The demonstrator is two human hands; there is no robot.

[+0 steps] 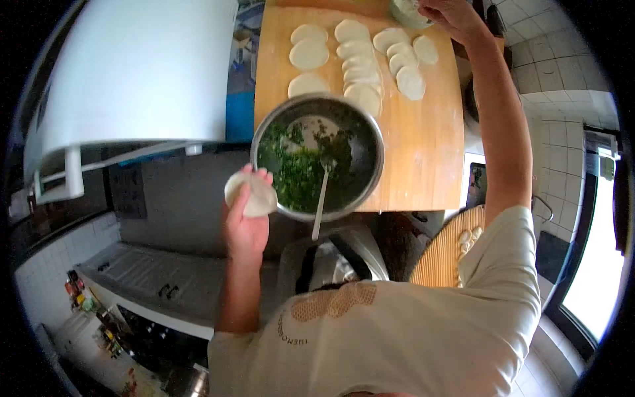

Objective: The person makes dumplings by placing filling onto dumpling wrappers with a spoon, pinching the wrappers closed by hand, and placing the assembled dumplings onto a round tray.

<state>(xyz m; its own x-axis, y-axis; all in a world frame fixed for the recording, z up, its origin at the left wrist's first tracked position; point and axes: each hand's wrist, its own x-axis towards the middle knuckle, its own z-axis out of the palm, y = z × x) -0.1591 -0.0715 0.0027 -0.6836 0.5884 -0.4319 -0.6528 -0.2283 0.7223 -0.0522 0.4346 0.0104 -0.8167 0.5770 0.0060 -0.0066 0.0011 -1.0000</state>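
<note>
My left hand (249, 218) holds a round dough wrapper (251, 194), thumb on top, just left of a large metal bowl (378, 159). Chopped green filling (297, 173) lies in the bowl, and a spoon (321, 202) leans over its near rim. My right hand (450, 14) reaches to the far edge of the wooden board (423, 152), at a bowl of white powder (409, 13); its fingertips are bunched at the frame's top edge, and what they hold cannot be made out. More wrappers (362, 73) lie in overlapping rows on the board.
A round woven tray (433, 258) with several shaped dough pieces (465, 243) is at the lower right, partly behind my right sleeve. A large white appliance (139, 73) stands at the left. Below it runs a grey counter (145, 271); bottles (79, 291) are at the lower left.
</note>
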